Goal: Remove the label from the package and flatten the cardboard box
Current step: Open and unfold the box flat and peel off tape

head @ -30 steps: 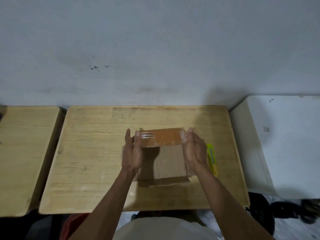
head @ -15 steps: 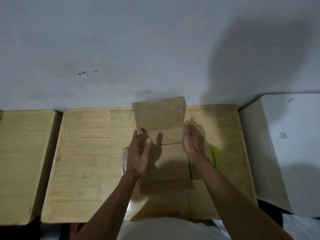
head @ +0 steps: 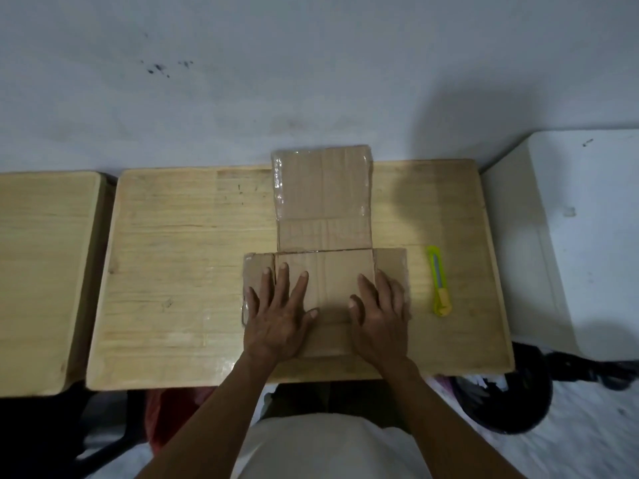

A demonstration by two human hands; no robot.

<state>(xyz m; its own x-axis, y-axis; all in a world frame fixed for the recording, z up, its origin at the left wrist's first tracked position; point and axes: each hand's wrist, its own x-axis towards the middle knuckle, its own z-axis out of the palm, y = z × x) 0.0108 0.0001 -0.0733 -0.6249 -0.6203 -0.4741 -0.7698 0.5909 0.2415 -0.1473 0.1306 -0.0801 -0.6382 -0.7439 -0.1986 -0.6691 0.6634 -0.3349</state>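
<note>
The brown cardboard box (head: 323, 198) lies unfolded and flat on the wooden table (head: 179, 264), its far panel reaching past the table's back edge toward the wall. Clear tape strips cling to its edges. My left hand (head: 280, 312) presses palm-down with spread fingers on the near left part of the cardboard. My right hand (head: 378, 312) presses flat on the near right part, over the right flap. No label is visible on the upward face.
A yellow utility knife (head: 439, 283) lies on the table to the right of the cardboard. A second wooden table (head: 41, 271) stands to the left, a white surface (head: 581, 236) to the right. A black bin (head: 508, 402) sits on the floor at lower right.
The box was held up between both hands, then opened out. Now it lies flat on the table, and both hands have come down onto it, palms pressing.
</note>
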